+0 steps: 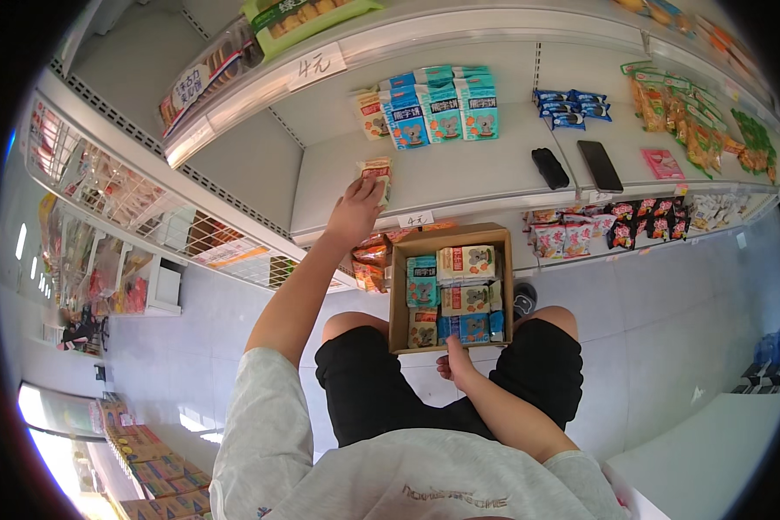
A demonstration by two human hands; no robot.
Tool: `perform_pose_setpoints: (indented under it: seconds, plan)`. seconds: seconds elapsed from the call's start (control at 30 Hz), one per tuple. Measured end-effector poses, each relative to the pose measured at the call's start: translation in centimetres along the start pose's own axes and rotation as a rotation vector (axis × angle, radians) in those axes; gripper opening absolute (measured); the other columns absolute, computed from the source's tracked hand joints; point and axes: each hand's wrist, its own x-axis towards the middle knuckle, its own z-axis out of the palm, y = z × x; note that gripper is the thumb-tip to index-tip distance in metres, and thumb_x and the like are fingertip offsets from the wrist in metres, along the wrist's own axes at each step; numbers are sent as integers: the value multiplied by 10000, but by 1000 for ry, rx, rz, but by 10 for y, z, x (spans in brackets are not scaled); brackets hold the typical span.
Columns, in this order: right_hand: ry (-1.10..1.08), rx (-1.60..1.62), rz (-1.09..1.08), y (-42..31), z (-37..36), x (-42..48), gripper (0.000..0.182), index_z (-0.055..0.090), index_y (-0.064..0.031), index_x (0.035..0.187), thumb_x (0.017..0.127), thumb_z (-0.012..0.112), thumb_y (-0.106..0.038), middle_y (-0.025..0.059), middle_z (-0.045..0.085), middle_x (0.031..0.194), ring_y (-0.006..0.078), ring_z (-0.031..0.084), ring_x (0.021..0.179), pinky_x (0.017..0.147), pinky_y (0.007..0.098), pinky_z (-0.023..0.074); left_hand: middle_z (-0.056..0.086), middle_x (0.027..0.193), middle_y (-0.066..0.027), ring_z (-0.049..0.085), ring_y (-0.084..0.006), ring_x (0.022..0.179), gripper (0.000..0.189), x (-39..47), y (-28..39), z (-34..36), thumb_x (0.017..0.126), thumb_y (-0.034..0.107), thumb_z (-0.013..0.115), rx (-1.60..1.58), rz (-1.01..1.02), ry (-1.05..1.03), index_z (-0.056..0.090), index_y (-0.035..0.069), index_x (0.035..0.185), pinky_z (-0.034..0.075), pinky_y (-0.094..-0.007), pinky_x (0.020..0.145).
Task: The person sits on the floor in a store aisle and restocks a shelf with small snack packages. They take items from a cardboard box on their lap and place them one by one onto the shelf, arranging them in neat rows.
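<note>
My left hand [362, 198] is closed around a cream and red biscuit packet [376, 169], low over the front left of the white shelf [325, 175]. Behind it stand rows of packets: a cream one [369, 114], blue ones [407, 123] and teal ones [478, 107]. An open cardboard box [396, 292] of cream, teal and blue packets is between my knees, below the shelf's front edge. My right hand [454, 361] is at the box's near wall, its thumb over the rim and its other fingers curled below; the grip is partly hidden.
A black phone [600, 167], a small black object [550, 168] and a pink packet [662, 164] lie on the shelf further right, near small blue packets [569, 107]. Snack bags fill a lower shelf [526, 263]. Wire baskets [169, 227] line the left.
</note>
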Motion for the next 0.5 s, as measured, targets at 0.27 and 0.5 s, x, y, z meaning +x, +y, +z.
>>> perform_pose_setpoints:
  seconds: [0.27,0.5]
  plan:
    - [-38,-52,50,-1,-1,1,559,534,-71,1168,982,497,-597,76,646,822,182,618,632,560,333,519,675,1142,-222,692,-310,986,419,45,-68,39,1008,287,652,-460,-734,106,612,-38,1269,569,-434,811]
    - [18,-27,3,-8,3,-12,545,563,-45,1119,991,501,-571,72,643,807,174,611,628,566,316,505,680,780,-91,641,-159,624,285,80,-69,22,1021,263,647,-830,-899,264,690,-19,1013,505,-329,559]
